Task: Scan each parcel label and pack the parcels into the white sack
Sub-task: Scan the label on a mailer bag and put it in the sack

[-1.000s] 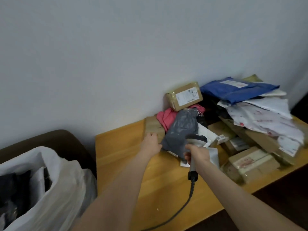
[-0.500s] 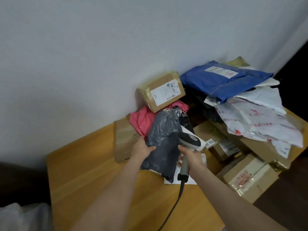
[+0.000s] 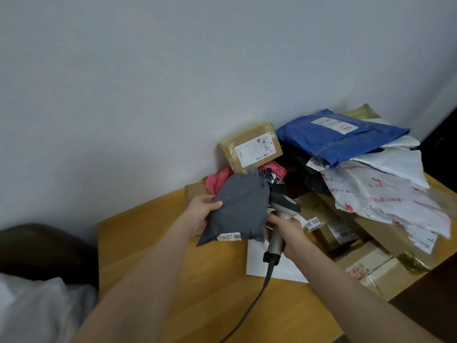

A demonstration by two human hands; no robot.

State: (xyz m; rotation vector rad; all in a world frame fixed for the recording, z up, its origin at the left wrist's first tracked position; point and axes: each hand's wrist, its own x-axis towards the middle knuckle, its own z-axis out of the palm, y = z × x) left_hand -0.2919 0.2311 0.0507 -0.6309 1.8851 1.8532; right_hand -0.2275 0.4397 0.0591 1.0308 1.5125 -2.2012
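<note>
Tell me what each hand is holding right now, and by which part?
The left hand grips the grey parcel by its left edge, thumb on top. The right hand grips the barcode scanner round its handle.

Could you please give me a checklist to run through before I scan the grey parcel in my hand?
1. Left hand grips the grey parcel by its left edge: ok.
2. Right hand is wrapped round the scanner handle: ok.
3. Label faces the scanner head: cannot tell; only a strip shows at the parcel's lower edge.
4. Cable trails loose across the table: ok.
5. White sack is open and ready: cannot tell; only part of it shows at the lower left.
</note>
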